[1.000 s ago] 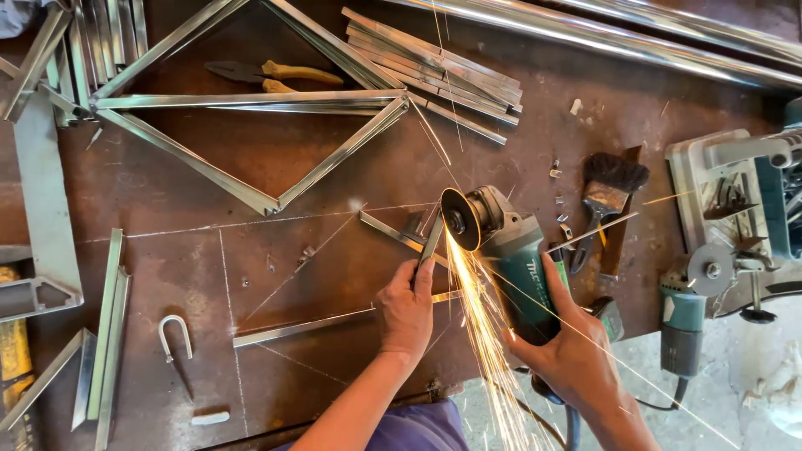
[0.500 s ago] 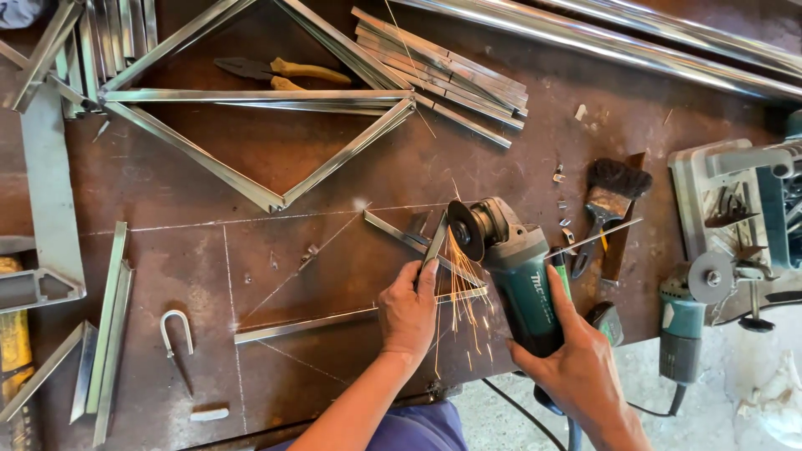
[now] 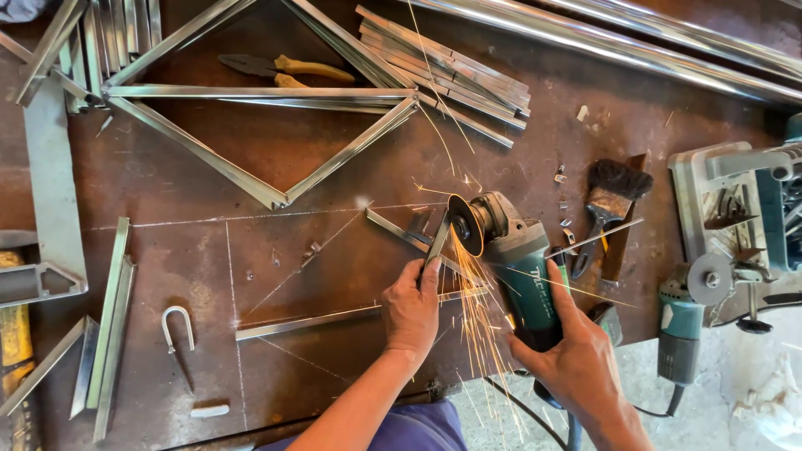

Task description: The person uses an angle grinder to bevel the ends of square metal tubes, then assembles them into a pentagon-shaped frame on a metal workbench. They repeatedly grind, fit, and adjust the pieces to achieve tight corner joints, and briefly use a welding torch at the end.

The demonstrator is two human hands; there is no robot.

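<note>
i note the spark fan has narrowed since a second ago. left hand (image 3: pixel 411 307) fingers pinch the strip (image 3: pixel 436 244) upright above the desk (image 3: pixel 276 175); right hand (image 3: pixel 576 355) fingers wrap the grinder (image 3: pixel 510 259), disc touching the strip: grinding continues.

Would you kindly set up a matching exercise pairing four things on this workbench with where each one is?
Things:
1. grinder
2. pliers
3. brush
4. metal strip

Places:
A. pinched in the left hand
B. inside the triangular frame, at the far side of the table
C. gripped in the right hand, throwing sparks
D. lying to the right of the grinder

Pairs: 1-C, 2-B, 3-D, 4-A
</note>
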